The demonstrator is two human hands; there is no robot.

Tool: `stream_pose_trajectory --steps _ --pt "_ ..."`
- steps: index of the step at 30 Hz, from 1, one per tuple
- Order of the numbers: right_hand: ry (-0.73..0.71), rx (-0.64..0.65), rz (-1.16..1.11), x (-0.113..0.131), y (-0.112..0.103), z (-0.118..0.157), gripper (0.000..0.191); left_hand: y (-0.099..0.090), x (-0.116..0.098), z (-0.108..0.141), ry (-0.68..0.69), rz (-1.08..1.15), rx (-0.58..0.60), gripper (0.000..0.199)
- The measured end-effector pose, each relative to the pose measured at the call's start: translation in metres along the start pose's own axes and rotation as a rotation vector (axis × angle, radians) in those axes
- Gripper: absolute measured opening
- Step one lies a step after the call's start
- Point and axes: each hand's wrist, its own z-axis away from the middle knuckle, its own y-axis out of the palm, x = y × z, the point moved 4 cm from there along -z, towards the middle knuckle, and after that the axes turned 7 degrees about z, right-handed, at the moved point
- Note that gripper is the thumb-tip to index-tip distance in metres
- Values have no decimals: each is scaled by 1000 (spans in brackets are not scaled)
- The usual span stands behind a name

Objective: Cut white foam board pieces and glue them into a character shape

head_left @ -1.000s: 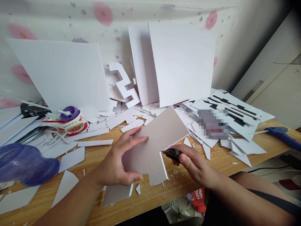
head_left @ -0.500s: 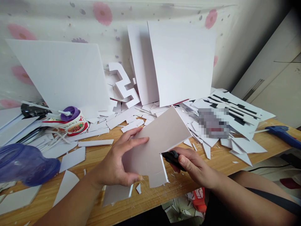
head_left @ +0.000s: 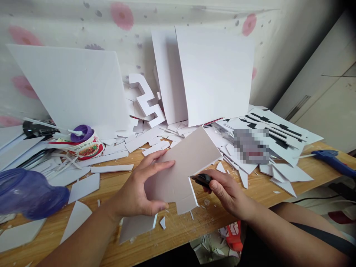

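Observation:
A notched white foam board (head_left: pixel 185 155) is tilted over the wooden table, gripped in my left hand (head_left: pixel 140 189). Its fingers lie across the face, and the thumb rests near the lower edge. My right hand (head_left: pixel 226 193) is closed around a black utility knife (head_left: pixel 202 180), whose tip is at the inner corner of the notch on the board's right side. The blade itself is too small to make out. Below the board, another white piece (head_left: pixel 136 228) and a small offcut (head_left: pixel 162 222) lie on the table.
Large white boards (head_left: pixel 217 74) lean against the flowered curtain, with scraps heaped before them. At left stand a paper food cup (head_left: pixel 90 148) and a translucent blue container (head_left: pixel 33 193). Black-patterned sheets (head_left: pixel 278 129) and a blue glue gun (head_left: pixel 333 161) lie right. The table's front edge (head_left: pixel 222 218) is near.
The knife and my right hand have shifted slightly left and up. The board's lower right end has risen a little, and new slivers show on the table beside it. My left hand keeps its grip.

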Motion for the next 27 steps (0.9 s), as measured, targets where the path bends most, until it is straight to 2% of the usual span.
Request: stream_pose_trajectory --steps 9,14,17,20,24,27 --pt "38 33 -47 0 7 0 46 0 0 0 9 10 -3 80" --pt "59 90 -198 -2 5 1 48 -2 2 -1 15 -72 -4 80" --pt "69 41 -351 -6 2 4 46 -3 6 -2 -27 -175 -20 78" --pt "173 -61 -540 -13 6 5 45 -2 6 -4 -69 -286 -82 76" --pt "412 -159 -640 -19 19 3 41 4 -1 -8 -93 -417 -203 74" --pt "497 -223 -719 -18 24 0 37 10 -5 -10 -108 -476 -246 71"
